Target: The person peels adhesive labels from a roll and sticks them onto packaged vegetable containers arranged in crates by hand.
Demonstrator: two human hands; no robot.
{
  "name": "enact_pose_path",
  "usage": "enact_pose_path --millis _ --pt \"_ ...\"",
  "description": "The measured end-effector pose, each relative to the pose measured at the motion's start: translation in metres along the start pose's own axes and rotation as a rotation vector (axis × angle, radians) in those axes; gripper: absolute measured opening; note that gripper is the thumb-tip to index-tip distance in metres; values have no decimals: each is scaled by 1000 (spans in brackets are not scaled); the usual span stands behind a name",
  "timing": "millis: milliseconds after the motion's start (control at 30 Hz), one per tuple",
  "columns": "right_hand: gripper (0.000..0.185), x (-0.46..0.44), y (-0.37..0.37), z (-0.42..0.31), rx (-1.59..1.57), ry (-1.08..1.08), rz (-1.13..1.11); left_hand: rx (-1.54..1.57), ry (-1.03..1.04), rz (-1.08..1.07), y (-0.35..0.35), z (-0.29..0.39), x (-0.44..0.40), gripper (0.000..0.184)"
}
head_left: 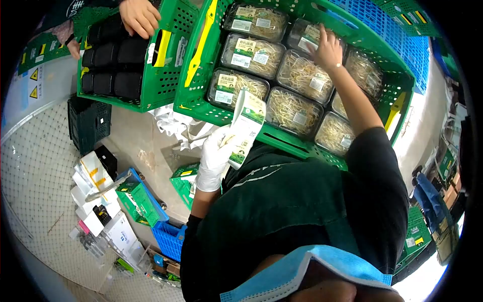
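My left hand (213,158), in a white glove, is closed around a roll of printed labels (249,121), green and white, with a strip hanging below the fingers. My bare right hand (327,50) has its fingers spread over a clear-lidded pack of bean sprouts (298,36) in the back row, touching its top near the green-and-white label. Around it, a green crate (201,108) holds several more bean sprout packs. The three left-column packs, such as the front one (236,90), carry a large green label and a white sticker; others show only a small white sticker.
Another person's hand (140,17) rests at a second green crate (151,93) filled with black trays (128,85). Crumpled white backing strip (183,126) lies below. Blue crates (397,45) stand behind; a blue basket (168,239) and boxes (123,234) sit lower left.
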State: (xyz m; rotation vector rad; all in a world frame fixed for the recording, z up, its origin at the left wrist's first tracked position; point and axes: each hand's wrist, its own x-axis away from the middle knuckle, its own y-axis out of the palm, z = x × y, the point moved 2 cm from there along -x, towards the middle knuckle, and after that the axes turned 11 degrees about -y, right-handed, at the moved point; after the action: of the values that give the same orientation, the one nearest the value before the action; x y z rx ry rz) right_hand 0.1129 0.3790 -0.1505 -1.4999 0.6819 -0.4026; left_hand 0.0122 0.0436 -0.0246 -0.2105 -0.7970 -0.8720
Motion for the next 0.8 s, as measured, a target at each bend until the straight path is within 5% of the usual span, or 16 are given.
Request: enact_pose_path --millis 33,100,133,167,233,333,433,500,567,767,800 --pt "73 10 -18 -15 -311 40 -155 47 105 -52 3 -2 -3 18" --pt "68 42 -80 -64 -1501 2 -485 4 86 -87 7 -3 -5 22" --pt "58 56 -94 -81 -1734 -228 -597 -49 80 -111 9 -4 -5 24" --pt "42 66 -120 -93 -1468 -454 -442 -104 75 -135 9 -4 -5 26" --pt "21 83 -137 -104 -1166 -452 -341 -244 -75 -176 10 3 -3 27" --pt "18 106 -146 -120 -1248 -517 -341 -164 302 -154 51 27 2 23" --pt "15 111 -156 -120 -1122 -435 -201 -398 180 51 45 9 -3 14" --pt "14 103 -145 -104 -1047 -456 -42 -482 348 5 33 -3 -9 21" --pt "13 70 -127 -66 -801 -311 1 -551 204 6 31 13 0 14" --pt "34 52 7 -36 -153 -258 -266 -281 9 44 -27 -15 -2 13" --pt "47 51 13 -38 -47 -208 -471 -134 -49 33 -28 -17 1 14"
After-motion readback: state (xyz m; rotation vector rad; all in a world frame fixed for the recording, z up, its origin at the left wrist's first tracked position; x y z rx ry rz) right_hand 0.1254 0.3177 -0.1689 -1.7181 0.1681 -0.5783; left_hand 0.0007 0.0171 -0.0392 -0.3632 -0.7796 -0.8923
